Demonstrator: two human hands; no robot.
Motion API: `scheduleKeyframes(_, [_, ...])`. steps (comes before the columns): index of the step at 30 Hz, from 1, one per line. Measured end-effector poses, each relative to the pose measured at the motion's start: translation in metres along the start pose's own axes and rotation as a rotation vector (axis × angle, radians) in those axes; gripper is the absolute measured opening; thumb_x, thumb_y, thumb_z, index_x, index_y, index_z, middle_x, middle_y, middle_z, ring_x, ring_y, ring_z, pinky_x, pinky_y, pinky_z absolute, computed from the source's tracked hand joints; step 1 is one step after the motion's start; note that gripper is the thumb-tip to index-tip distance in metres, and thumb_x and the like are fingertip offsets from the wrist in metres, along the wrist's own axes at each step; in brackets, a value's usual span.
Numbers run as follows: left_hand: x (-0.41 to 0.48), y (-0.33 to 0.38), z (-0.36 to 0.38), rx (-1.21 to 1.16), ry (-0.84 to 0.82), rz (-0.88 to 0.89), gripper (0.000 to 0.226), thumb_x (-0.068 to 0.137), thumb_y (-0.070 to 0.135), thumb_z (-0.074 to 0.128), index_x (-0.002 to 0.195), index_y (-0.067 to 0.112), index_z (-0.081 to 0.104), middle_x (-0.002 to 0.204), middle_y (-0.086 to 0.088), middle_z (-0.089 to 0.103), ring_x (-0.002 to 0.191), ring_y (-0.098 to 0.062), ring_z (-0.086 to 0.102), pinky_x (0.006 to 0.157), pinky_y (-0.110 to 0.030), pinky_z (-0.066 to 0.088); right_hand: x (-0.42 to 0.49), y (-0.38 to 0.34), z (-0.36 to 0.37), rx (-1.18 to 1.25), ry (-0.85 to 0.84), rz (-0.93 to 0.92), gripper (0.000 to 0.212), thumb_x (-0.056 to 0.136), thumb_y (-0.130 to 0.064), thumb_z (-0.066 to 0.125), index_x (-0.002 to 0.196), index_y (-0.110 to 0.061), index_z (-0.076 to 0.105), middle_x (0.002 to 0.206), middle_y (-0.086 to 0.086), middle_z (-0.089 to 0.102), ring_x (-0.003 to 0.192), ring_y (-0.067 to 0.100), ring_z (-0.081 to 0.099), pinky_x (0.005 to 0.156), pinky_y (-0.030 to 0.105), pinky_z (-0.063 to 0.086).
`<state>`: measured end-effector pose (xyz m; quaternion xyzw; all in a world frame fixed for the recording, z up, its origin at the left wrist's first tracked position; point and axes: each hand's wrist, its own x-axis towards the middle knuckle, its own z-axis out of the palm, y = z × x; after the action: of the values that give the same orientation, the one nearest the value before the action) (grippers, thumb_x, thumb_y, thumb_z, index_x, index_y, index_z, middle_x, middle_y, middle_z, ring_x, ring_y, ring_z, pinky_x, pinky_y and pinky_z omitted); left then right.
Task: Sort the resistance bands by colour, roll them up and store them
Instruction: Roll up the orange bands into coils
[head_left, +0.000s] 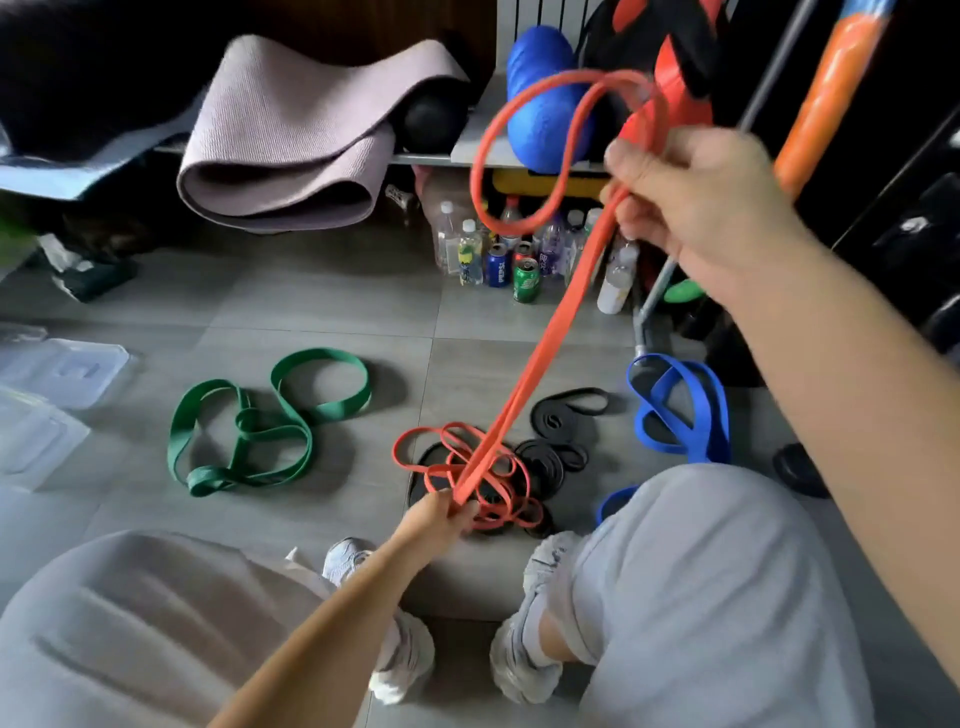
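An orange resistance band (540, 358) runs taut between my hands. My right hand (696, 208) grips its upper part, raised at the right, with loops of it standing above the fingers. My left hand (441, 514) pinches its lower end low over the floor. Under that hand lies a tangle of orange bands (415, 441) mixed with black bands (566, 405). A green band (249, 421) lies twisted on the tiles to the left. A blue band (680, 410) lies at the right, beside my right knee.
Clear plastic lids (62, 369) lie at the far left. Bottles and cans (498, 260) stand on the floor under a shelf that holds a folded mauve mat (291, 135) and a blue foam roller (540, 98). My knees and white shoes fill the foreground.
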<state>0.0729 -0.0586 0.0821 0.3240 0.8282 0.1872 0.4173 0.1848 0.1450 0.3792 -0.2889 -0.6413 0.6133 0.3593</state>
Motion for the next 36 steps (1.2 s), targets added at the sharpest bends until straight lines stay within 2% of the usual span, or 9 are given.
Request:
scheduleKeyframes(5, [-0.03,0.005,-0.036,-0.112,0.224,0.083,0.035,0.095,0.029,0.05,0.062,0.02,0.044,0.056,0.003,0.047,0.056,-0.023,0.05,0.056,-0.031,0.042,-0.019,0.043,0.014,-0.457,-0.056,0.007,0.013,0.083,-0.016,0.07,0.076,-0.01,0.06,0.061,0.006,0.059,0.037,0.0,0.051,0.043,0.017,0.046])
scheduleKeyframes(8, [-0.05,0.035,-0.07,-0.323,0.323,0.224,0.022,0.092,0.024,0.056,0.077,0.009,0.051,0.057,0.001,0.048,0.052,-0.017,0.045,0.057,-0.031,0.042,-0.028,0.066,0.023,-0.603,-0.109,-0.002,0.019,0.078,-0.022,0.075,0.078,-0.007,0.063,0.065,0.011,0.066,0.043,0.005,0.058,0.049,0.024,0.051])
scheduleKeyframes(11, [-0.075,0.065,-0.098,-0.419,0.382,0.359,0.018,0.094,0.022,0.052,0.095,0.005,0.053,0.059,0.0,0.047,0.049,-0.01,0.043,0.054,-0.028,0.04,-0.043,0.072,0.033,-0.68,-0.167,-0.007,0.025,0.077,-0.026,0.075,0.081,-0.004,0.065,0.069,0.011,0.07,0.053,0.014,0.065,0.059,0.031,0.055])
scheduleKeyframes(18, [-0.143,0.112,-0.137,-0.842,0.218,0.633,0.02,0.101,0.017,0.037,0.084,0.014,0.048,0.059,0.0,0.032,0.054,-0.014,0.031,0.054,-0.028,0.03,-0.065,0.058,0.049,-0.832,-0.234,-0.071,0.042,0.077,-0.047,0.07,0.074,-0.005,0.064,0.061,0.009,0.061,0.058,0.022,0.058,0.06,0.033,0.046])
scheduleKeyframes(22, [-0.165,0.125,-0.152,-0.939,0.169,0.723,0.021,0.101,0.021,0.035,0.092,0.017,0.053,0.06,0.003,0.033,0.054,-0.012,0.031,0.055,-0.027,0.032,-0.071,0.048,0.048,-0.734,-0.18,-0.144,0.04,0.079,-0.035,0.07,0.073,0.004,0.064,0.061,0.018,0.063,0.057,0.025,0.055,0.062,0.042,0.048])
scheduleKeyframes(25, [-0.162,0.123,-0.157,-0.788,0.22,0.685,0.018,0.1,0.022,0.04,0.089,0.016,0.052,0.056,0.005,0.039,0.053,-0.013,0.036,0.053,-0.025,0.035,-0.072,0.046,0.048,-0.716,-0.165,-0.14,0.035,0.079,-0.034,0.07,0.073,-0.001,0.064,0.055,0.007,0.059,0.058,0.024,0.057,0.063,0.041,0.049])
scheduleKeyframes(29, [-0.154,0.094,-0.125,-0.613,0.084,0.546,0.023,0.099,0.029,0.041,0.089,0.015,0.056,0.057,0.004,0.042,0.054,-0.015,0.039,0.053,-0.027,0.037,-0.078,0.052,0.045,-0.699,-0.144,-0.126,0.019,0.081,-0.03,0.07,0.081,-0.011,0.066,0.067,0.003,0.066,0.064,0.022,0.064,0.066,0.037,0.053])
scheduleKeyframes(32, [-0.16,0.077,-0.099,-0.716,0.039,0.491,0.024,0.098,0.027,0.041,0.088,0.01,0.055,0.056,0.004,0.036,0.051,-0.012,0.034,0.052,-0.025,0.03,-0.084,0.057,0.041,-0.653,-0.154,-0.075,0.012,0.082,-0.025,0.07,0.082,-0.014,0.064,0.069,0.002,0.067,0.061,0.016,0.064,0.062,0.031,0.053])
scheduleKeyframes(36, [-0.168,0.083,-0.108,-0.884,0.103,0.433,0.028,0.1,0.025,0.038,0.082,0.015,0.057,0.062,-0.002,0.03,0.054,-0.013,0.03,0.053,-0.027,0.023,-0.098,0.077,0.046,-0.815,-0.371,0.058,0.007,0.081,-0.021,0.069,0.086,-0.019,0.063,0.077,-0.003,0.063,0.072,0.015,0.058,0.061,0.024,0.044])
